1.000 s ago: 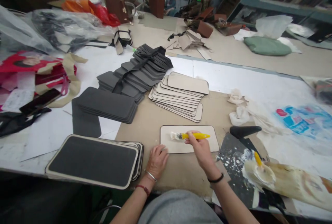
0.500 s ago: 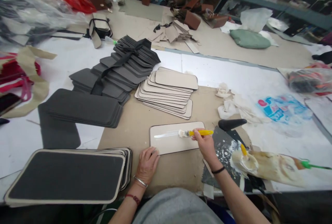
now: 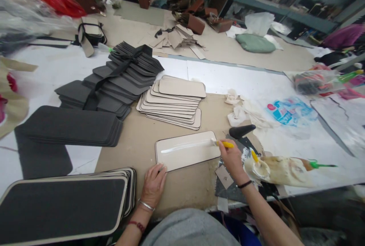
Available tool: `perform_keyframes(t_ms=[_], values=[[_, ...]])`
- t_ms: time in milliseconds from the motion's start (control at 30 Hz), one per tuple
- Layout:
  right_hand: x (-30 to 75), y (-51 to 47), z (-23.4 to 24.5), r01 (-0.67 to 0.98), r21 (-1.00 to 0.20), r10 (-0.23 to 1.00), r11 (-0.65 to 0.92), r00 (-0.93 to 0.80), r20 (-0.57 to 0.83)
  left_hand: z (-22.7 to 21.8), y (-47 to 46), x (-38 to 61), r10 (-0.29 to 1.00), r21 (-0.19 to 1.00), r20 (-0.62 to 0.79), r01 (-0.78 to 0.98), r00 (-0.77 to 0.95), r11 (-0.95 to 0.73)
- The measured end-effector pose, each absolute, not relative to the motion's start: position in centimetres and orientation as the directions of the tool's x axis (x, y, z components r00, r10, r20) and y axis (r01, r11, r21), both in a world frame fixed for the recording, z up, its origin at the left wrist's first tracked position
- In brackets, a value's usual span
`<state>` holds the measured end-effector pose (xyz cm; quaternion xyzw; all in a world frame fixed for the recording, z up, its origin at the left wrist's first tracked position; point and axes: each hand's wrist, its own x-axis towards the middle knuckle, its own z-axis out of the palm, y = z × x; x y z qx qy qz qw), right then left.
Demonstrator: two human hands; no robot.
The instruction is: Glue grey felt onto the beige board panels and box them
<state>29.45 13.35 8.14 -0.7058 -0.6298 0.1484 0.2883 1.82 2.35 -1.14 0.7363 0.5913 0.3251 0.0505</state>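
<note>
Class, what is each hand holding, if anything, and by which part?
The right hand grips the brush by its yellow handle. The left hand appears to grip nothing; it rests at the near-left corner of the pale panel.

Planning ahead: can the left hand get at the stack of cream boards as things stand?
Likely yes: nothing seems to block the left hand from the stack of cream boards, though it would have to leave the corner of the single board.

Cluttered grey shelf (image 3: 273, 5) beyond a beige-topped table (image 3: 219, 46)
</note>
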Motion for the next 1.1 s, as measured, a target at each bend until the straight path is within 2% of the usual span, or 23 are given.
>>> perform_keyframes(t_ms=[100, 167, 267, 367, 467, 533, 700, 933, 1100], values=[[25.2, 12.2, 8.3, 0.755, -0.651, 0.991, 0.077, 0.012, 0.132, -1.1, 2.3, 1.7, 0.898, 0.455, 0.429, 0.836, 0.096, -0.307], [23.0, 11.8, 8.6, 0.670, -0.739, 0.998, 0.065, -0.038, 0.053, -1.1, 2.3, 1.7, 0.896, 0.456, 0.437, 0.838, 0.084, -0.301], [20.9, 12.1, 9.0, 0.530, -0.846, 0.998, -0.061, 0.003, -0.070, -1.1, 2.3, 1.8, 0.904, 0.472, 0.422, 0.835, 0.067, -0.282], [19.1, 13.3, 8.8, 0.316, -0.922, 0.974, -0.225, 0.073, -0.213, -1.1, 2.3, 1.8, 0.912, 0.483, 0.407, 0.833, 0.058, -0.269], [16.4, 14.1, 7.7, 0.115, -0.934, 0.941, -0.338, 0.055, -0.333, -1.1, 2.3, 1.8, 0.906, 0.486, 0.419, 0.831, 0.050, -0.271], [14.5, 14.3, 6.7, 0.059, -0.926, 0.928, -0.373, 0.023, -0.373, -1.1, 2.3, 1.8, 0.903, 0.488, 0.427, 0.828, 0.048, -0.275], [14.9, 15.3, 5.3, 0.100, -0.927, 0.931, -0.363, 0.086, -0.355, -1.3, 2.3, 1.7, 0.899, 0.475, 0.433, 0.831, 0.066, -0.290], [26.0, 17.5, 5.1, 0.274, -0.891, 0.900, -0.363, 0.350, -0.259, -1.3, 2.4, 1.6, 0.891, 0.450, 0.444, 0.836, 0.095, -0.313], [31.8, 18.1, 5.2, 0.364, -0.854, 0.864, -0.372, 0.473, -0.174, -1.3, 2.5, 1.6, 0.883, 0.413, 0.450, 0.846, 0.133, -0.338]])
